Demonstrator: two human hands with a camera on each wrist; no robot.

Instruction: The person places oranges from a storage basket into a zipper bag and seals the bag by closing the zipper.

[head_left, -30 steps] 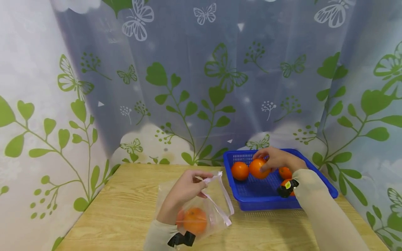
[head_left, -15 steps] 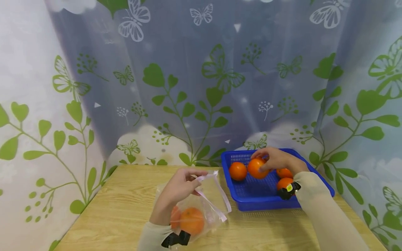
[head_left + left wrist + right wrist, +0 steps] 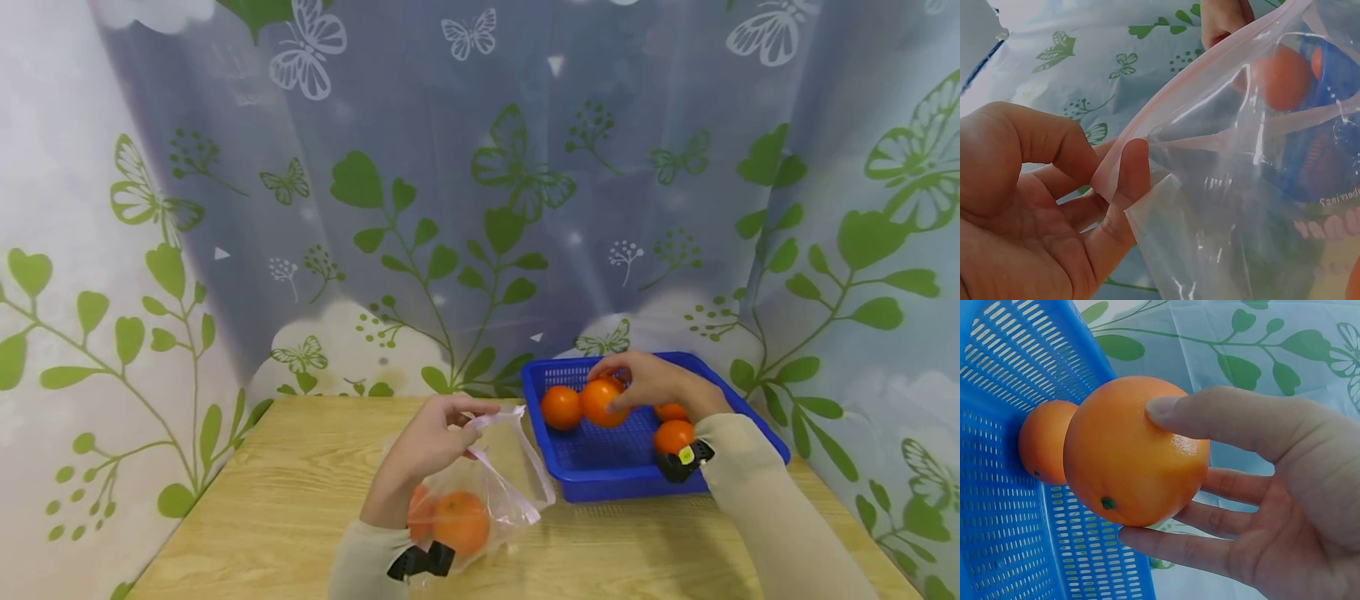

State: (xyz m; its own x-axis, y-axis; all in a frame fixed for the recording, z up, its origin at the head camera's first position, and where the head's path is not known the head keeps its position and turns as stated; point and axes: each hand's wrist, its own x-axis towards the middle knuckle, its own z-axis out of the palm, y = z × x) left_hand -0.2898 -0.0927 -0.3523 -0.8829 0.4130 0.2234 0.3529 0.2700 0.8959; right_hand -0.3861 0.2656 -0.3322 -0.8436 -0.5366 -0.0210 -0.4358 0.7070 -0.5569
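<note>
My left hand (image 3: 431,442) pinches the pink-edged rim of a clear plastic bag (image 3: 506,492), whose mouth gapes toward the right; oranges (image 3: 461,523) show through its side. In the left wrist view the thumb and fingers of the hand (image 3: 1054,187) hold the bag's edge (image 3: 1229,212). Over the blue basket (image 3: 622,481), my right hand (image 3: 652,383) grips an orange (image 3: 603,402) between thumb and fingers. The right wrist view shows the hand (image 3: 1260,481) round this orange (image 3: 1129,456), with a green stem spot facing the camera.
Another orange (image 3: 561,407) lies at the basket's left side, and more oranges (image 3: 673,437) lie at its right, partly behind the right wrist. The wooden table (image 3: 277,492) holds bag and basket. A patterned curtain (image 3: 420,200) hangs behind.
The whole scene has shifted slightly left in the head view. Both hands keep their holds, and the right hand with its orange stays over the basket.
</note>
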